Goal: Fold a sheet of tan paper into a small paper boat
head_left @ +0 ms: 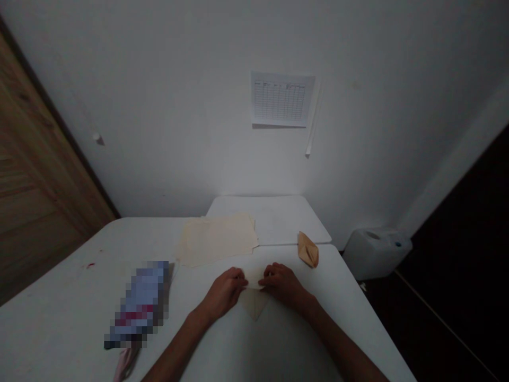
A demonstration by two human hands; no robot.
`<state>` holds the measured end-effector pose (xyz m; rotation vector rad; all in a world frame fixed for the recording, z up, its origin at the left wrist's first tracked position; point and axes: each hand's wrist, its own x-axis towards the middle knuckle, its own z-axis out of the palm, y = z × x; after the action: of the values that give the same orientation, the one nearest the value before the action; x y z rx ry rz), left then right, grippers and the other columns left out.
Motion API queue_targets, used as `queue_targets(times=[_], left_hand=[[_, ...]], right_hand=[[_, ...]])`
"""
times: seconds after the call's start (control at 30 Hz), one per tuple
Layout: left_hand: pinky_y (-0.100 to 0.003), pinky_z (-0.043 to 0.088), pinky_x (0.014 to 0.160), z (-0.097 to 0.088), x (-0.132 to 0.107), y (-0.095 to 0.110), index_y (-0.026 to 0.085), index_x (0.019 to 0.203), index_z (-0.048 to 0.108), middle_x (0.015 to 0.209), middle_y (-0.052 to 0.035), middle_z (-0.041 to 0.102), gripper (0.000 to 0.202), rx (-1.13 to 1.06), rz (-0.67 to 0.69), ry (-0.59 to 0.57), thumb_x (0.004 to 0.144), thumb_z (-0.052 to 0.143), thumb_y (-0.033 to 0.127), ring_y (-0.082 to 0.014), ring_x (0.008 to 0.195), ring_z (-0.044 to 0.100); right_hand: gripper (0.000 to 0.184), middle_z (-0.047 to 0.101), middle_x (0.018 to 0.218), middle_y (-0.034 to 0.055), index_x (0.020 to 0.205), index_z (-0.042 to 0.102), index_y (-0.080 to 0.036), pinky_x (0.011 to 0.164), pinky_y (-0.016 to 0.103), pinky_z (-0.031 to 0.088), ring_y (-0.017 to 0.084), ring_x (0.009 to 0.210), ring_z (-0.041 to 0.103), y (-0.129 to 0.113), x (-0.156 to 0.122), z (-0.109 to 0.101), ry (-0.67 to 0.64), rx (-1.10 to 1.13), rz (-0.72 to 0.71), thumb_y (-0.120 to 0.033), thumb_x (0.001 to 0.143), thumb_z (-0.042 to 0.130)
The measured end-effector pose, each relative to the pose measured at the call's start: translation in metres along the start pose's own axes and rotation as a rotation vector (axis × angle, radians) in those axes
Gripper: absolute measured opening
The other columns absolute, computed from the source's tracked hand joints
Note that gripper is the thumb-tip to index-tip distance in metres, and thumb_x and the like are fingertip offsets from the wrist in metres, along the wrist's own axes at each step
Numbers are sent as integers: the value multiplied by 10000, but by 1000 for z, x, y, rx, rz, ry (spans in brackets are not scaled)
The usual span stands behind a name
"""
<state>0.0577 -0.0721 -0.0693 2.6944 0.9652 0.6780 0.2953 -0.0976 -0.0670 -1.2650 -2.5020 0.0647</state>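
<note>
A small piece of folded pale paper (255,304) lies on the white table, its lower end coming to a point towards me. My left hand (228,289) grips its left edge, fingers curled and thumb pressed in. On the opposite edge, my right hand (283,284) pinches the paper in the same way. The paper's side edges are partly hidden under my fingers. A folded brown paper shape (308,250) rests beyond my right hand, apart from it. Further back on the left, a stack of cream paper sheets (218,240) lies flat.
On the table (59,286) at left is a pixelated blue and red object (139,302) with a pink strap (125,361). A printed chart (282,100) hangs on the wall. A white plastic jerrycan (374,253) stands right of the table. Wooden boards (43,138) line the far left.
</note>
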Motion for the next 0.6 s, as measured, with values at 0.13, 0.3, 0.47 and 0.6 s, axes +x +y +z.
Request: queue_targets(times=[0.13, 0.3, 0.47, 0.6], left_hand=[[-287, 464, 707, 2, -7, -3, 195, 905, 675, 871, -61, 597, 215, -37, 16, 64, 939, 464, 181, -189, 830, 562], [-303, 478, 722, 0, -16, -6, 180, 914, 678, 864, -74, 591, 257, -45, -8, 87, 960, 425, 185, -200, 841, 565], [-308, 491, 723, -1, -22, -12, 181, 906, 674, 863, -80, 598, 255, -45, -15, 161, 948, 423, 176, -198, 824, 573], [-312, 498, 710, -2, -25, -15, 175, 930, 675, 854, -80, 600, 247, -8, -34, 172, 940, 428, 169, -200, 810, 580]], right_hand=[[111, 650, 965, 9, 984, 702, -279, 792, 295, 393, 181, 883, 537, -2, -5, 7, 55, -78, -13, -268, 899, 632], [154, 648, 997, 22, 1030, 673, -260, 800, 305, 400, 186, 898, 534, -3, -11, 9, 71, -165, -37, -203, 934, 566], [175, 643, 1008, 36, 1060, 658, -249, 819, 310, 405, 190, 918, 535, -3, -13, 8, 59, -192, -56, -179, 935, 557], [188, 639, 1012, 40, 1065, 654, -246, 818, 309, 409, 193, 926, 534, -3, -13, 8, 65, -191, -53, -163, 939, 541]])
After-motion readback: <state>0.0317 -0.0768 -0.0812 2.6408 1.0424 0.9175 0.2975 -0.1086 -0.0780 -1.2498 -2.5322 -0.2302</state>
